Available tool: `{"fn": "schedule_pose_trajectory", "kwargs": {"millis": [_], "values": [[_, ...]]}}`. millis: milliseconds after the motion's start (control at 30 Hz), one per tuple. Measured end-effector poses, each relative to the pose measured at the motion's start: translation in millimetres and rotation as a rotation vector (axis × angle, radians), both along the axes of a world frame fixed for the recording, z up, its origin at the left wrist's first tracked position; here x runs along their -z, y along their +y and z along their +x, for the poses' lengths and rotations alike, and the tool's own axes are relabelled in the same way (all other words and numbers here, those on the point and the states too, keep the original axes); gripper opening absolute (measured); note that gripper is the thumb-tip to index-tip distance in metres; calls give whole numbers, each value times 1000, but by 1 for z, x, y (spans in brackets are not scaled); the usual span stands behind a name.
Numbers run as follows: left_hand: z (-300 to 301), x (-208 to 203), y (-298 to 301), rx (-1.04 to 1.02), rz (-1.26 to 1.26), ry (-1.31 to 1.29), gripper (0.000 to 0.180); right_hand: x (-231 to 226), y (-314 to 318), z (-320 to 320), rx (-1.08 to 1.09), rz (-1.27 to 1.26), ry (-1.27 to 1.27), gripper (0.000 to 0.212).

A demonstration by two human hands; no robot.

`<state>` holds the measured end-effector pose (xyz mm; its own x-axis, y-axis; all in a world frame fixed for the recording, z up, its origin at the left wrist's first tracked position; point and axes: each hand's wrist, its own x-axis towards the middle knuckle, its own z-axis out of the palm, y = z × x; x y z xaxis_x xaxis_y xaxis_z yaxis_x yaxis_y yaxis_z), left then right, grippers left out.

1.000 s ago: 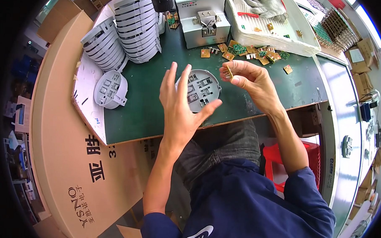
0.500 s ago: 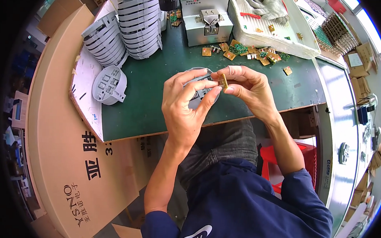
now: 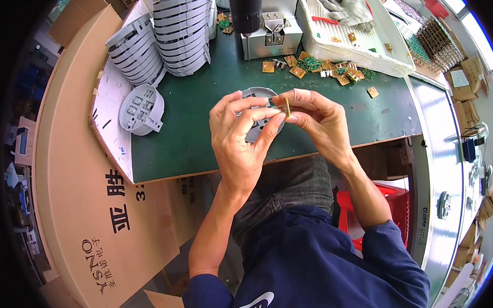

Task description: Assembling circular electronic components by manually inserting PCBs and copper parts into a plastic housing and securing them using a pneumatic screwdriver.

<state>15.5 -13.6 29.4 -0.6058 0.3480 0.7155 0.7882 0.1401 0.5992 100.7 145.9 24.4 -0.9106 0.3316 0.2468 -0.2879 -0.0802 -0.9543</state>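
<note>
Between the fingertips of both hands, a small yellow-brown circuit board (image 3: 286,107) is held edge-on. My right hand (image 3: 321,121) pinches it by thumb and fingers from the right. From the left, the thumb and fingers of my left hand (image 3: 239,129) close on the board's other side; small parts between them are partly hidden. Below the hands lies a round grey plastic housing (image 3: 261,92) on the green worktop (image 3: 187,144), largely covered by the fingers. A similar grey housing (image 3: 141,109) with slotted fittings rests at the left.
Stacked grey housings (image 3: 180,35) stand at the back left. A black cylindrical tool (image 3: 245,11) hangs before a metal machine (image 3: 272,43). Several small boards (image 3: 298,71) lie scattered near a white tray (image 3: 358,57) holding gloves. A large cardboard box (image 3: 72,164) borders the left side.
Both hands stay close together, with the board shifted slightly left and more of the housing showing behind the fingers. The hanging black tool has swung right and nearer, in front of the machine.
</note>
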Motion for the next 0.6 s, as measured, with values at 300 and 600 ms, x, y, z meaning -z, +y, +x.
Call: {"fn": "schedule_pose_trajectory", "kwargs": {"millis": [300,600], "values": [[-6,-3,-8,77,60,-122,22,-4,4,2,-54,51,66,38],[-10,0,-5,57,-26,43,23,-2,3,2,-104,7,34,40]]}}
